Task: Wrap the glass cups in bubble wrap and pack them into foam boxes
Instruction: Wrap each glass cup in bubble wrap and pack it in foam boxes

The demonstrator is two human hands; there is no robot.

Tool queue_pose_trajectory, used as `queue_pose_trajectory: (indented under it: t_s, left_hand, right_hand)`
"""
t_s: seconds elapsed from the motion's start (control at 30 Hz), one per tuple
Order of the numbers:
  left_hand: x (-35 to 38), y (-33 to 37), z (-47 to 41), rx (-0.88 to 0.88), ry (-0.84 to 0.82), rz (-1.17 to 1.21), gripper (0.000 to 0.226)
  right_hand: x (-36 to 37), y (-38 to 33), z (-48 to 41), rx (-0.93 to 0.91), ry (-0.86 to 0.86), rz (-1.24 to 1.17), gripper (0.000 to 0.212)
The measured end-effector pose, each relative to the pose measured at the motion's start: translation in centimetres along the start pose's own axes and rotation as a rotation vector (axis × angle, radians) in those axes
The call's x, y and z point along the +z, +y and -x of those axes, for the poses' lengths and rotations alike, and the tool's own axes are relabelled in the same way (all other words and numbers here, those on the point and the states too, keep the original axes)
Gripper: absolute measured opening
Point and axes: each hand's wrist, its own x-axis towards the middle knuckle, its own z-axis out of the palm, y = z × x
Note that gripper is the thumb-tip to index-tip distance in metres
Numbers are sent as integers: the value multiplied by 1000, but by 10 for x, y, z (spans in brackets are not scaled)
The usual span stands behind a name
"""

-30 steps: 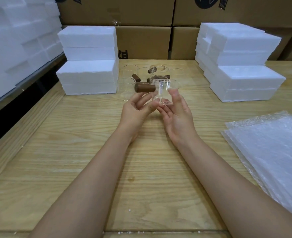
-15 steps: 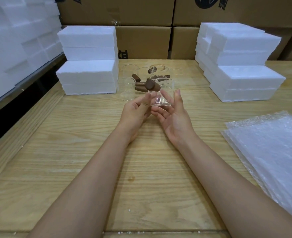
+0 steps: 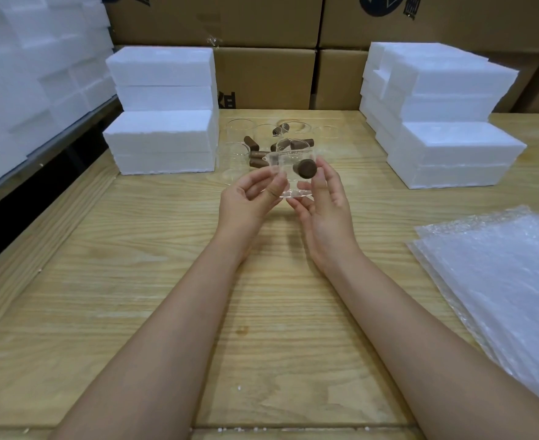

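A clear glass cup (image 3: 288,174) with a short brown wooden handle (image 3: 306,168) is held upright above the wooden table, between both hands. My left hand (image 3: 249,204) pinches its left side near the base. My right hand (image 3: 323,208) supports the right side and base, fingers by the handle, which points toward me. Several more glass cups (image 3: 239,134) with brown handles (image 3: 258,154) stand and lie on the table behind. A stack of bubble wrap sheets (image 3: 499,274) lies at the right. White foam boxes (image 3: 163,141) are stacked at the left, with further foam boxes (image 3: 452,150) at the right.
The wooden table (image 3: 166,281) runs under my arms. Cardboard cartons (image 3: 261,77) line the back. More white foam blocks (image 3: 23,84) are piled on a shelf at the far left, past a dark gap beside the table.
The cup has been turned in my hands: its brown handle swung from pointing left to facing me on the right side. Both hands stayed at about the same spot.
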Motion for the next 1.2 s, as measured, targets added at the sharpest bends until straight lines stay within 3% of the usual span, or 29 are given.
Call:
queue_pose_trajectory:
  t_s: [0.1, 0.23, 0.47, 0.57, 0.67, 0.77, 0.87, 1.07, 1.2]
  left_hand:
    - [0, 1, 0, 12, 12, -22, 52]
    - [2, 3, 2, -32, -104, 3, 79]
    - [1, 2, 3, -63, -180, -8, 31]
    - [3, 2, 3, -48, -103, 0, 29]
    - [3, 2, 2, -53, -25, 24, 32]
    - [4, 3, 2, -64, -1, -5, 20]
    - [6, 4, 3, -69, -16, -58, 9]
    - [6, 3, 6, -52, -93, -79, 8]
    - [6, 1, 8, -29, -129, -112, 38]
  right_hand:
    - [1, -1, -1, 44, 15, -57, 34]
    - [5, -4, 1, 99, -31, -166, 26]
    - [7, -3, 2, 164, -42, -120, 28]
    - [7, 0, 1, 67, 117, 67, 28]
    - [-2, -1, 2, -211, 319, 243, 30]
    - [-8, -5, 4, -473, 290, 396, 27]
    - [-5, -4, 8, -607, 158, 577, 10]
    - [-6, -4, 7, -555, 200, 601, 13]
    - [-3, -5, 3, -429, 313, 497, 24]
